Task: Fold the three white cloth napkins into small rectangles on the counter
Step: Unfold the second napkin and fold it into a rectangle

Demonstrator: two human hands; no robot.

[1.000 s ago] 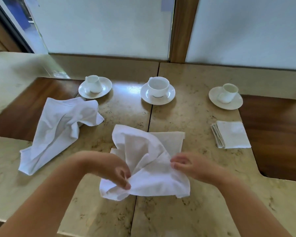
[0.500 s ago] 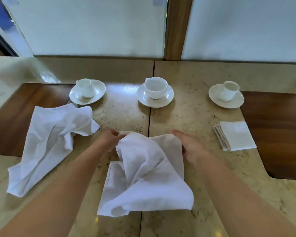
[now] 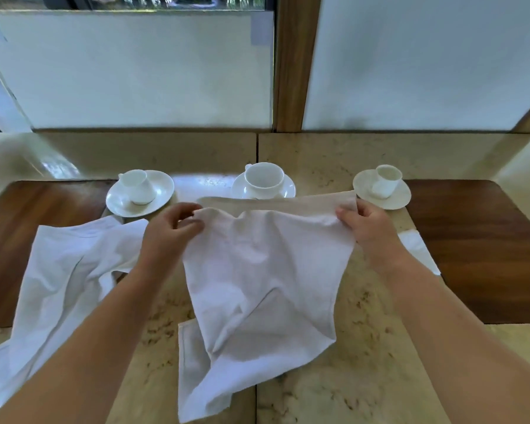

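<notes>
A white cloth napkin (image 3: 257, 289) hangs lifted over the middle of the stone counter (image 3: 343, 381), its lower end still resting on the surface. My left hand (image 3: 172, 231) pinches its upper left corner and my right hand (image 3: 364, 228) pinches its upper right corner, the top edge stretched between them. A second napkin (image 3: 65, 283) lies crumpled and unfolded on the left. A third napkin (image 3: 416, 249), folded into a small rectangle, lies at the right, mostly hidden behind my right forearm.
Three white cups on saucers stand in a row at the back: left cup (image 3: 138, 188), middle cup (image 3: 263, 179), right cup (image 3: 386, 182). Dark wooden inlays (image 3: 484, 249) flank the counter on both sides. A window wall rises behind.
Both hands moved from the napkin's near part to its far corners, gripped them and lifted the cloth, spreading its top edge wide. The view tilted upward.
</notes>
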